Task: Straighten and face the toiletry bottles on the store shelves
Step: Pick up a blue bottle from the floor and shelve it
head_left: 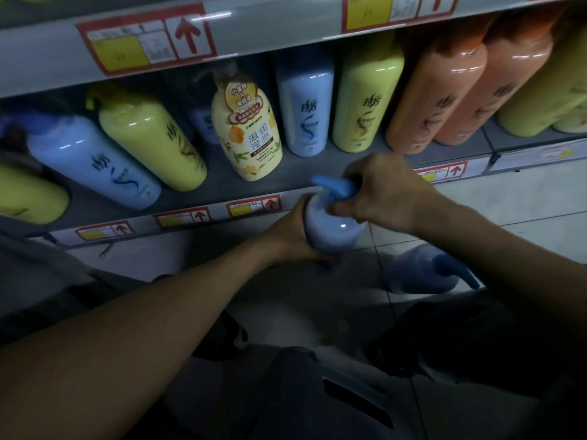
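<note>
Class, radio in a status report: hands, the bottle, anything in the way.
Left hand grips blue pump bottle body; right hand grips its pump neck. Bottle held off shelf, at front edge. Second blue bottle on floor, right.

Glossy smooth plastic bottles (pixel 365 103), matt grey shelf (pixel 203 192), perhaps metal, paper tags (pixel 254 206)

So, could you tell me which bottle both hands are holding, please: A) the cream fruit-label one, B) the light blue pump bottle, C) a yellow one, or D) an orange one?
B: the left hand grips the body of the light blue pump bottle; the right hand grips its pump.
</note>
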The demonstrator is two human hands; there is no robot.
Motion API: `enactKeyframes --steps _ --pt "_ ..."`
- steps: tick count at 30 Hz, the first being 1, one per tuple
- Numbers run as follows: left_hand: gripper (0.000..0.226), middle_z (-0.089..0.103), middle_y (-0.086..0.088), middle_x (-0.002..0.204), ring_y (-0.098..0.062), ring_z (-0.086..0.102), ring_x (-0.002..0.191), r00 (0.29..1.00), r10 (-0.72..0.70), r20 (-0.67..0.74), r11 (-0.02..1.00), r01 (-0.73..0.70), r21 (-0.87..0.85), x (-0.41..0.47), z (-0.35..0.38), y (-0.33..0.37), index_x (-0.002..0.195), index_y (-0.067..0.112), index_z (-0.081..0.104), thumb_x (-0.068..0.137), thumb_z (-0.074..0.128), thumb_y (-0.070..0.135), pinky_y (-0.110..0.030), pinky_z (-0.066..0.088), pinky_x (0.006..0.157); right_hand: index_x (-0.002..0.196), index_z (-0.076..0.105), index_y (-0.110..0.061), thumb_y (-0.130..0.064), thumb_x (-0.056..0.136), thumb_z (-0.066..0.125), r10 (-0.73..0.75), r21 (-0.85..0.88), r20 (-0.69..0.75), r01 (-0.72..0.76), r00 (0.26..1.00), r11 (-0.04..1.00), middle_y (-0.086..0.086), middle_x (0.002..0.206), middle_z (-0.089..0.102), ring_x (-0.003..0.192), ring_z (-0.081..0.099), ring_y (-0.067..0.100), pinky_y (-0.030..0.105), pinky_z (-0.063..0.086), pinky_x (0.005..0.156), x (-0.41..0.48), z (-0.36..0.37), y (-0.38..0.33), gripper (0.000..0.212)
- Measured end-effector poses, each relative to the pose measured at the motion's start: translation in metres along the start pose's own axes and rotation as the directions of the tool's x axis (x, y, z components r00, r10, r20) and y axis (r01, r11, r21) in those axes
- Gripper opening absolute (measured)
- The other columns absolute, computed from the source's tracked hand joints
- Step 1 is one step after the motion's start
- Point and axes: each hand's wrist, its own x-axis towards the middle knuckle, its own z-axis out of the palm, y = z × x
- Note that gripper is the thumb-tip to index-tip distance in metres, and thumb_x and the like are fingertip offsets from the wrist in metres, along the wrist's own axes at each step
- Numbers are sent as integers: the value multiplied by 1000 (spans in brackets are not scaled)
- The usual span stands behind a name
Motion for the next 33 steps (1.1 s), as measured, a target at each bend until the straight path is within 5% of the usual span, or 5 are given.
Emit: enactKeyframes --steps 3,6,14,22,33 --pt "111 55 6 134 -9 52 123 998 33 -51 986 -41 -162 0 -14 20 137 20 39 41 94 31 -37 44 103 69 69 -14 -41 72 73 48 116 -50 -41 998 992 5 61 69 58 64 12 18 47 56 2 -22 -10 28" --pt "88 66 2 119 -15 62 111 998 -18 52 939 35 -343 -7 -30 40 129 22 50 52 91 13 -46 51 93 85 73 -8 -30 79 74 203 551 -33 -152 979 821 12 79 72 70 68 19 31 57 70 3 -37 -5 22" --pt "83 68 -11 112 -30 64 105 994 -70 81 756 106 -646 -38 -49 64 117 13 59 42 89 29 -50 53 84 127 57 -19 -13 84 62 51 806 481 -464 875 367 6 115 70 103 68 25 41 55 88 -31 -23 15 44" --pt "53 69 -7 113 -27 65 107 994 -111 15 789 97 -606 -72 -61 77 116 16 59 66 75 14 -54 51 91 128 53 -31 -22 61 80 -5 771 330 -267 944 578 5 115 67 100 69 18 47 56 86 -41 -13 -23 73" --pt "88 66 -1 120 -14 61 113 960 -52 -274 946 -40 -321 -140 -89 33 129 15 50 51 90 0 -38 52 95 125 53 -20 -16 53 93 -146 554 46 96 988 827 -8 112 67 100 64 11 36 55 86 -26 51 -86 82"
